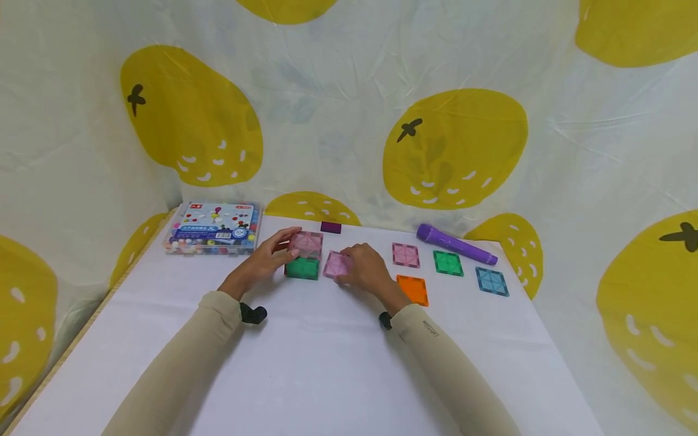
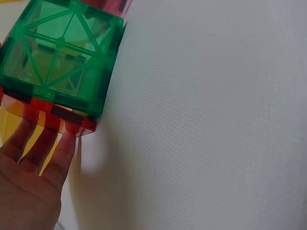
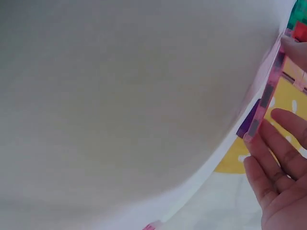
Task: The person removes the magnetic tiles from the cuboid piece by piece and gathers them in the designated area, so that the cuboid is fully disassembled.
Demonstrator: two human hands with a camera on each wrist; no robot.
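Left hand (image 1: pixel 269 259) has straight fingers pressed flat against the side of the half-built tile cube (image 1: pixel 303 257) near the table's (image 1: pixel 327 363) far edge: green front, pink top. Right hand (image 1: pixel 366 269) pinches a loose pink tile (image 1: pixel 336 264), tilted, just beside the cube's right side. Risk as I see it: magnets snap the tile in crooked, or the left hand's push collapses the walls
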